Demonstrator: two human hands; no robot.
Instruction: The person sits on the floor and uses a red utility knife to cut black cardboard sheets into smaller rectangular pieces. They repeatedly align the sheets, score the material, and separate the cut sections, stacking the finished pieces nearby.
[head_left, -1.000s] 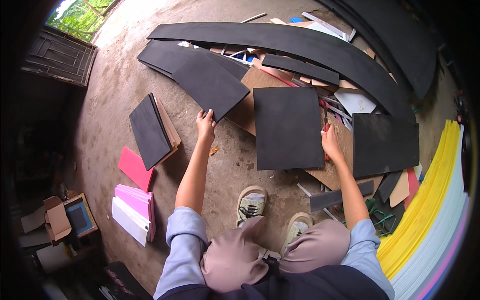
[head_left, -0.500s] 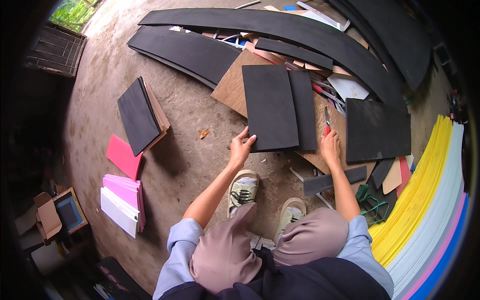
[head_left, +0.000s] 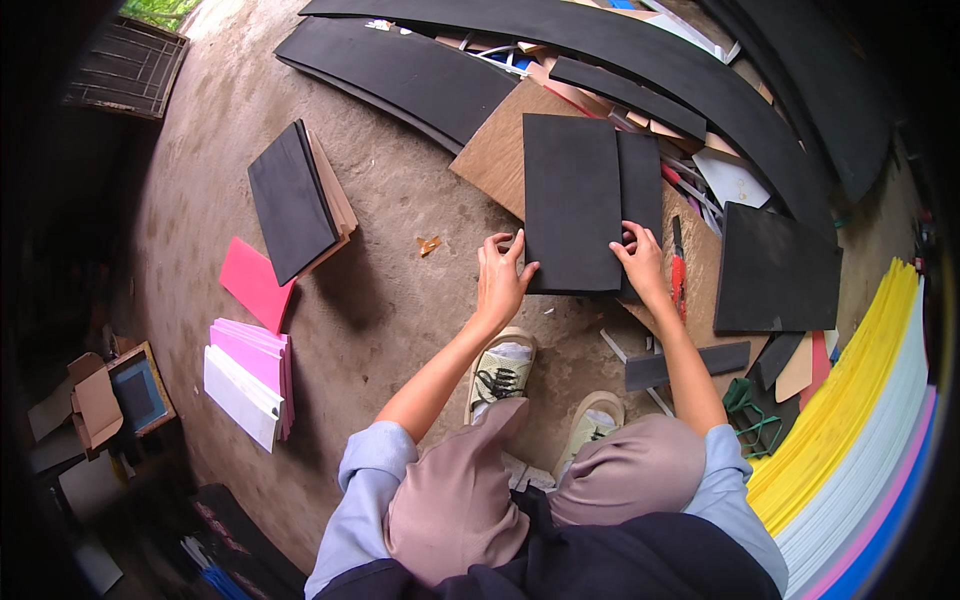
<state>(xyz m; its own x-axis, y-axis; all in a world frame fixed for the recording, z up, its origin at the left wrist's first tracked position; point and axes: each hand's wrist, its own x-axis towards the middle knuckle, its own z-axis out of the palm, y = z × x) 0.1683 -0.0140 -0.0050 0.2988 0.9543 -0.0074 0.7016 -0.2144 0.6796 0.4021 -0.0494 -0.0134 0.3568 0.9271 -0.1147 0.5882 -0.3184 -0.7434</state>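
Observation:
A black rectangular foam sheet (head_left: 572, 190) lies over another black sheet (head_left: 641, 185) on a brown board (head_left: 497, 150). My left hand (head_left: 503, 280) grips its lower left edge, the thumb on top near the corner. At its lower right edge, my right hand (head_left: 643, 265) pinches the same sheet between thumb and fingers. Just right of that hand, a red-handled utility knife (head_left: 679, 275) rests on the board, blade pointing away from me. How many layers my fingers hold is hidden.
To the left stand a black and tan stack (head_left: 293, 205), a red sheet (head_left: 257, 283) and pink and white sheets (head_left: 245, 385). Long black strips (head_left: 400, 75) cover offcuts at the back. Another black sheet (head_left: 778, 268) and a yellow stack (head_left: 840, 370) are right.
My right hand has put the utility knife down on the board and moved left to the black sheet's edge. My left hand has shifted slightly up its left edge. The view has shifted a little.

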